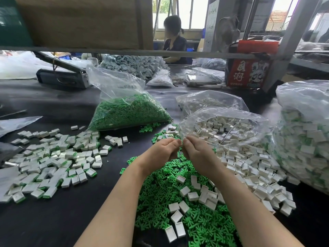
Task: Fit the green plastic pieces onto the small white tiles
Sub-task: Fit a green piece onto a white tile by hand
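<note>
2 bare hands, left hand (161, 151) and right hand (196, 153), fingertips meeting mid-scene, curled; held item hidden. Loose green plastic pieces (178, 207) near; small white tiles (249, 163) right; too many to count.

The loose green pieces (187, 211) near the middle look like matt plastic. The white tiles (249, 166) to the right are smooth, slightly glossy plastic. Crinkled clear plastic bags (121, 82) shine. The table (80, 220) is matt black.
</note>
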A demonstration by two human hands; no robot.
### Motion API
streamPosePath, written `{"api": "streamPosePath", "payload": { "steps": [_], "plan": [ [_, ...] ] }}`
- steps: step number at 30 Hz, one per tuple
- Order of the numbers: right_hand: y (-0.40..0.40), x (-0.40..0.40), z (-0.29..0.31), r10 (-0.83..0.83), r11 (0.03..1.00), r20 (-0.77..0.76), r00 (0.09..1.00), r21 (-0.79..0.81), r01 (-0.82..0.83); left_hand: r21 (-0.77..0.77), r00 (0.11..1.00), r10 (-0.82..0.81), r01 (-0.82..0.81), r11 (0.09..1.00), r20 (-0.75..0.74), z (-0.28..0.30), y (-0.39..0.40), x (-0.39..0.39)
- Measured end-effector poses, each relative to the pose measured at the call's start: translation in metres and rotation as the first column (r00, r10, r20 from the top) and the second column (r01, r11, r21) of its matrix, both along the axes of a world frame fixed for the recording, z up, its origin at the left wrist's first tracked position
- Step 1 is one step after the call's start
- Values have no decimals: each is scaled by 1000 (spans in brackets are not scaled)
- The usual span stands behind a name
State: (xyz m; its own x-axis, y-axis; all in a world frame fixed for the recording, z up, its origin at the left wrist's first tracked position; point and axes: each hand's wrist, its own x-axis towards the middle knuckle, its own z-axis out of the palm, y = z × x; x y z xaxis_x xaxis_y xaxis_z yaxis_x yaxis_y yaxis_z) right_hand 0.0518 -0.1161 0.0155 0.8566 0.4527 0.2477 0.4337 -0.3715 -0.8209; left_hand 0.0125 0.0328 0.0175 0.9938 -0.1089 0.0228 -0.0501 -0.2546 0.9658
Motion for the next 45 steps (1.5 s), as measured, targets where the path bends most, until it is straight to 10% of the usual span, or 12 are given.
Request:
{"api": "streamPosePath", "payload": {
  "steps": [22, 45],
  "plan": [
    [9, -8, 0, -229, 960, 55, 972, 179, 216, -213, 1000, 25, -21, 977, 17, 2, -19, -1],
    [8, -5, -17, -233, 945, 212, 949, -183, 273, 12, 977, 181, -184, 983, 112, -19, -34, 7]
  ]
}}
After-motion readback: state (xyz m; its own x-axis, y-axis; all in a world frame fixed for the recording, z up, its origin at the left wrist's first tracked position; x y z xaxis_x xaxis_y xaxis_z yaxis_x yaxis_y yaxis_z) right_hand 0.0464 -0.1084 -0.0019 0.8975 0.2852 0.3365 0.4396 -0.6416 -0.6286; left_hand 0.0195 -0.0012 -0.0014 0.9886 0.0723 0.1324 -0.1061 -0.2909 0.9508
